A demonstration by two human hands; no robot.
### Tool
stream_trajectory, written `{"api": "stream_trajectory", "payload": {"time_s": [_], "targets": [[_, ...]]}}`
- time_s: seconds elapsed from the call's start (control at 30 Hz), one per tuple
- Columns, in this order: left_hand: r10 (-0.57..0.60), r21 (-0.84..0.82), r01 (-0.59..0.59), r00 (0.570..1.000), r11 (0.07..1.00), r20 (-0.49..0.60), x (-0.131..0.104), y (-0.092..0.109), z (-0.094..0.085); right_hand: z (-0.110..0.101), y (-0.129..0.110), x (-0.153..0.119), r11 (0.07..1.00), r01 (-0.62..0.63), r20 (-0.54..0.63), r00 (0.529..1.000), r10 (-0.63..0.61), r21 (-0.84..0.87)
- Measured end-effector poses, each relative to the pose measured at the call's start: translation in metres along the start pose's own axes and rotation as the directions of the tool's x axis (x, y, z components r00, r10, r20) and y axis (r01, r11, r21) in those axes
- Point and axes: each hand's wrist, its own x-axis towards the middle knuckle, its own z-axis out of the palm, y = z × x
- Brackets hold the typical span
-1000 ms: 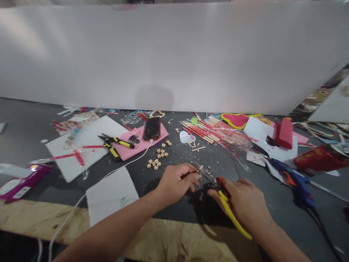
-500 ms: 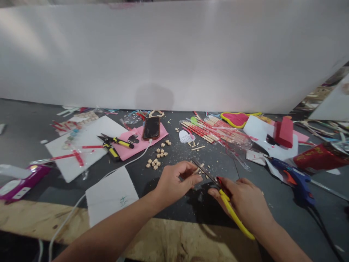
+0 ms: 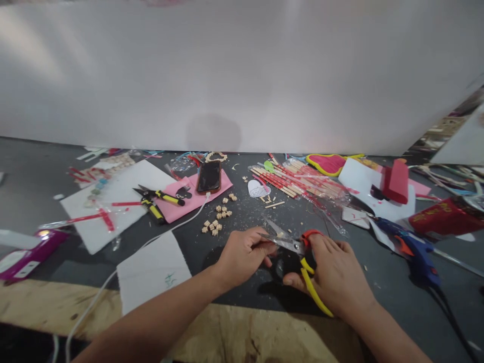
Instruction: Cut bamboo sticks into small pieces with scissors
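My right hand (image 3: pixel 335 267) grips a pair of scissors (image 3: pixel 297 246) with a red and yellow handle. Their blades stand apart and point left towards my left hand (image 3: pixel 245 254). The fingers of that hand are pinched on a thin wooden stick (image 3: pixel 281 235), of which only a short pale end shows between the blades. One blade passes in front of the fingertips and partly hides them. Just beyond the hands lie tiny cut wooden bits, and to their left are several small clusters of wooden pieces (image 3: pixel 215 227).
Behind lie red-wrapped chopsticks (image 3: pixel 280 181), a white paper cutout (image 3: pixel 258 189) and a phone (image 3: pixel 209 176) on pink paper. Yellow-black pliers (image 3: pixel 159 201) are at left, with white paper (image 3: pixel 153 272) nearer. A blue glue gun (image 3: pixel 416 254) and red can (image 3: pixel 446 217) stand right.
The scissors have opened wide, their yellow handle loop swinging away from the red one. My right hand has turned slightly, and the left has hardly moved.
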Motion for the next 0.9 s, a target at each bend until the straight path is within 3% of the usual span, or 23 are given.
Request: {"api": "stream_trajectory", "payload": {"time_s": [0.37, 0.6, 0.9], "targets": [[0.009, -0.009, -0.008, 1.0, 1.0, 0.03, -0.005, 0.003, 0.007, -0.002, -0.004, -0.002, 0.988, 0.046, -0.068, 0.996, -0.057, -0.149], [-0.052, -0.08, 0.049, 0.998, 0.996, -0.032, -0.008, 0.003, 0.01, -0.008, -0.008, -0.004, 0.984, 0.041, -0.074, 0.996, -0.055, -0.176], [-0.105, -0.421, 0.195, 0.968, 0.886, 0.228, -0.002, -0.002, -0.001, -0.007, -0.004, -0.003, 0.99, 0.087, -0.073, 0.993, -0.095, -0.113]]}}
